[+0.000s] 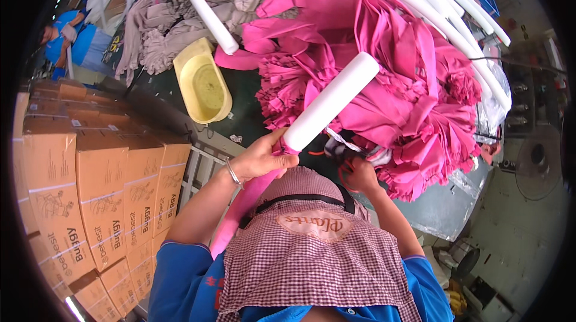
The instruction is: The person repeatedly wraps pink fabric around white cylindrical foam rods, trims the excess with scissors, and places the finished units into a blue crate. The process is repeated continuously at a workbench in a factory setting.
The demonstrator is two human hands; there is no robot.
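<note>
My left hand [268, 157] is closed around a white foam tube [333, 100] at its lower end, where a pink fabric sleeve [249, 202] begins. The tube slants up to the right, and the sleeve trails down over my left forearm. My right hand [362, 176] is low at the table's near edge, its fingers curled on red loops that look like the handles of scissors [345, 173]; the blades cannot be made out. Just beyond that hand lies a dark and white bundle [342, 147]. A large heap of pink fabric sleeves [384, 76] spreads in front of both hands.
A yellow tub [204, 85] stands on the dark green table [243, 97]. Grey fabric pieces [180, 31] lie at the far left, more white foam tubes [432, 1] at the far right. Stacked cartons [99, 184] line my left. A co-worker [66, 37] is at far left; a fan [537, 160] stands right.
</note>
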